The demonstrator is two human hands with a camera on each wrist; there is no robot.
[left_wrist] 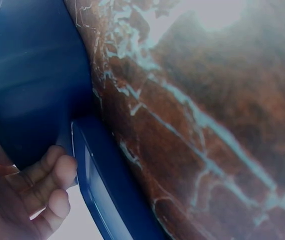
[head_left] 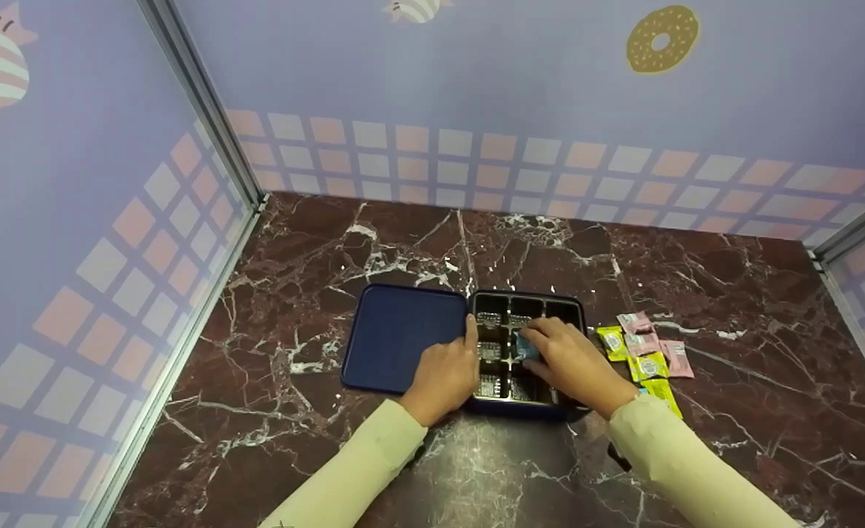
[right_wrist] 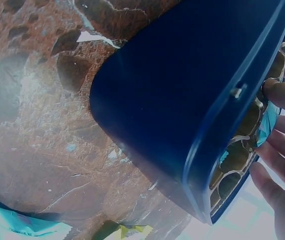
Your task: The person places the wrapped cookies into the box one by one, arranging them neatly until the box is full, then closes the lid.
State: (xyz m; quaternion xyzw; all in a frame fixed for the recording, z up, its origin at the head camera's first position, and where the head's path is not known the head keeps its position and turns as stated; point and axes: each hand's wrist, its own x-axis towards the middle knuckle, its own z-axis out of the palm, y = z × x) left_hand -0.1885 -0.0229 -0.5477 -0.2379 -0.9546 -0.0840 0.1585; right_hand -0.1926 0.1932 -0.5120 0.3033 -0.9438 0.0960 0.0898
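A dark blue box holds a clear plastic insert divided into several compartments. My right hand reaches into it from the right. Its thumb and fingers pinch a small blue wrapped packet in a middle compartment; the right wrist view shows the packet between the fingertips. At the box's left side, my left hand touches the rim with the index finger stretched along it. Its other fingers bend loosely beside the blue lid, which lies flat left of the box, as the left wrist view shows.
Right of the box lie several small packets, among them a yellow packet and a pink packet; a blue one is partly covered by the right wrist. Patterned walls enclose the dark marbled table at the back and sides.
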